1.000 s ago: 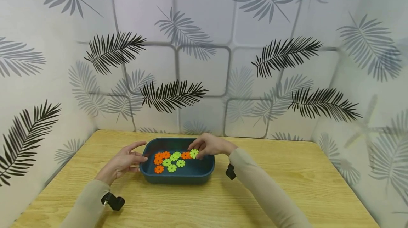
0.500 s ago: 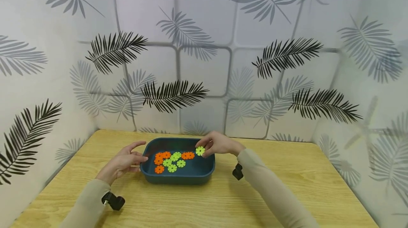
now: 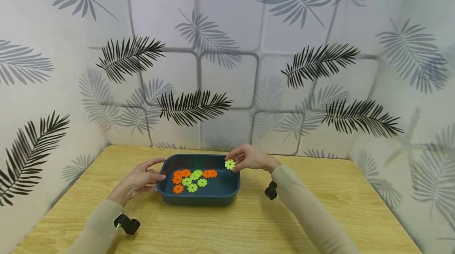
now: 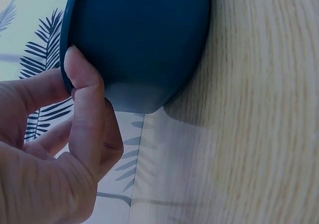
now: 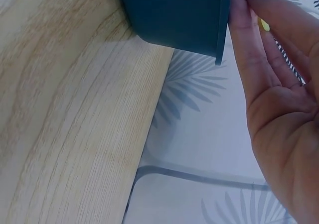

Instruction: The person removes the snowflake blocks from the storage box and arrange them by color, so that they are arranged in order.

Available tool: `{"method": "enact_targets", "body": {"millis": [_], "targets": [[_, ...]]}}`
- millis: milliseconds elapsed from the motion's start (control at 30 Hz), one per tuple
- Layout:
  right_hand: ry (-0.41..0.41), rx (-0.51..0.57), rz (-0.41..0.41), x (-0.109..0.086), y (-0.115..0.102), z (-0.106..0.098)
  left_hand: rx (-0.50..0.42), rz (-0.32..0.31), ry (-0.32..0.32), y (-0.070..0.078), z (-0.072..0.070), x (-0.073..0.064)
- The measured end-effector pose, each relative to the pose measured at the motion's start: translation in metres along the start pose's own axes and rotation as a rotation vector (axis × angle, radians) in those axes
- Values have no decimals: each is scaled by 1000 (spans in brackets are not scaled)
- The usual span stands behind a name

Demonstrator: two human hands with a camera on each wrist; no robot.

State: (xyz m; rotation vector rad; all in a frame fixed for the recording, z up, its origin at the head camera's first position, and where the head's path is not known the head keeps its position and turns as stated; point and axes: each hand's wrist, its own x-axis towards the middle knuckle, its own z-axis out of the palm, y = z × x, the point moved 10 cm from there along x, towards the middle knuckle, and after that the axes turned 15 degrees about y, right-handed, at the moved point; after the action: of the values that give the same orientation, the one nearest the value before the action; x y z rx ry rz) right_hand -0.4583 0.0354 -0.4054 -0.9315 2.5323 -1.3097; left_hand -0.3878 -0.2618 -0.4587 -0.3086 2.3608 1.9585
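A dark blue tray (image 3: 197, 200) with rounded corners stands on the wooden table. In it lie several notched plastic discs, orange ones (image 3: 178, 189) mostly at the left and yellow-green ones (image 3: 192, 187) around the middle. My left hand (image 3: 139, 180) grips the tray's left end, its thumb (image 4: 82, 72) against the rim. Above the tray's right end, my right hand (image 3: 250, 158) pinches a yellow-green notched disc (image 3: 230, 164) by its edge. In the right wrist view only a sliver of that disc shows behind the fingers.
The wooden table (image 3: 320, 198) extends around the tray on all sides. Behind it rises a wall (image 3: 227, 80) with a leaf pattern. A black strap device (image 3: 126, 224) sits on the left wrist, another (image 3: 271, 190) on the right.
My right hand has lifted the yellow-green disc and carried it right, up to the tray's right rim. The orange discs beneath it are now uncovered. My left hand stays at the tray.
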Motion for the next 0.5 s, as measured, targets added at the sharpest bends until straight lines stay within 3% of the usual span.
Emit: {"method": "enact_targets", "body": {"millis": [500], "targets": [[49, 29, -3, -8, 16, -23, -11, -5, -17, 0, 2, 0]]}}
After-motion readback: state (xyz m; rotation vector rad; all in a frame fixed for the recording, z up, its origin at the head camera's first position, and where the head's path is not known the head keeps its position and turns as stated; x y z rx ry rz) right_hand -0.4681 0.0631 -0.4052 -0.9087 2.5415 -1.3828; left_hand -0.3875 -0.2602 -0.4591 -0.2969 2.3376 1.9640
